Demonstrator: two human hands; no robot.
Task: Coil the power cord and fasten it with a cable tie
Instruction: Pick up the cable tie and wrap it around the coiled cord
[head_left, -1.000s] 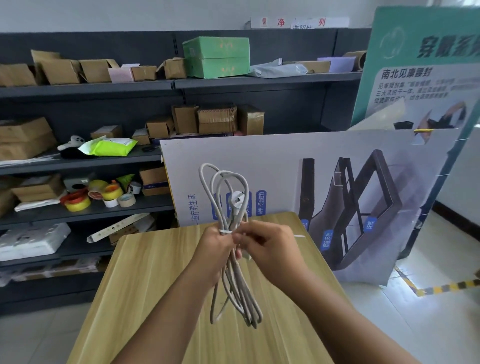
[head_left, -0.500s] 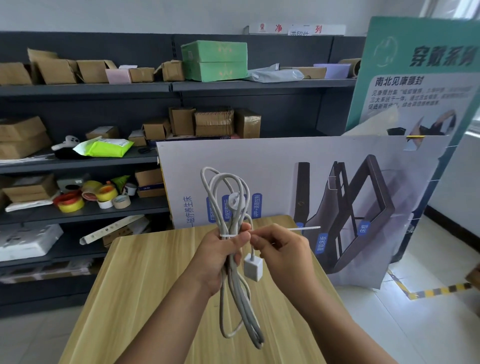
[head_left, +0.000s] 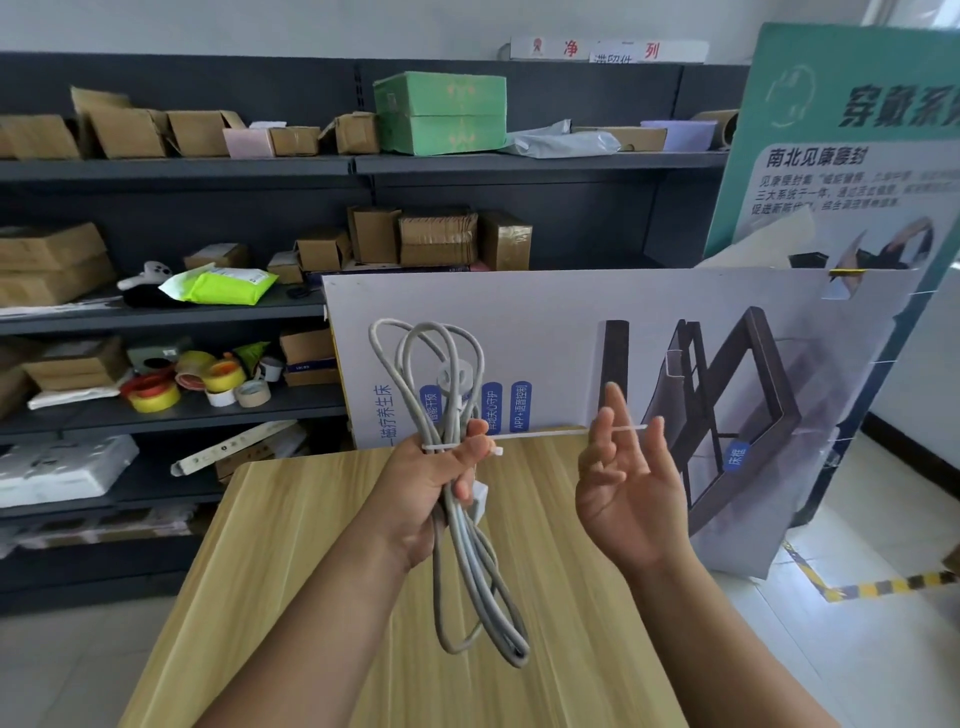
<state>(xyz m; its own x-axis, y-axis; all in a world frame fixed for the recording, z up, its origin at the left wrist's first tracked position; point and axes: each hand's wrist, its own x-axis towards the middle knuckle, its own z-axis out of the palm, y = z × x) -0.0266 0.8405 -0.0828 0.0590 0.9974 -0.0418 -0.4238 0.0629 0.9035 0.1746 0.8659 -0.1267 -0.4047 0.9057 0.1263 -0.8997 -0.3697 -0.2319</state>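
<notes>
My left hand (head_left: 431, 483) is closed around the middle of a coiled grey power cord (head_left: 467, 577), held upright above the wooden table (head_left: 311, 571). Loops stick up above the fist and hang down below it. A round white plug (head_left: 454, 376) shows among the upper loops, and a white block-shaped end (head_left: 480, 501) sits by my fingers. A white cable tie (head_left: 545, 434) circles the bundle at my fist, its long tail pointing right. My right hand (head_left: 628, 499) is beside it with fingers spread, the tail lying across the fingers.
A large printed board (head_left: 571, 322) leans at the table's far edge, with a green sign (head_left: 841, 156) behind it on the right. Dark shelves (head_left: 156, 322) hold cardboard boxes and tape rolls (head_left: 208, 379) on the left. Tiled floor lies to the right.
My right hand slid right along the tie's tail and spread its fingers. The tie loop now sits tight around the bundle. My left hand kept its hold.
</notes>
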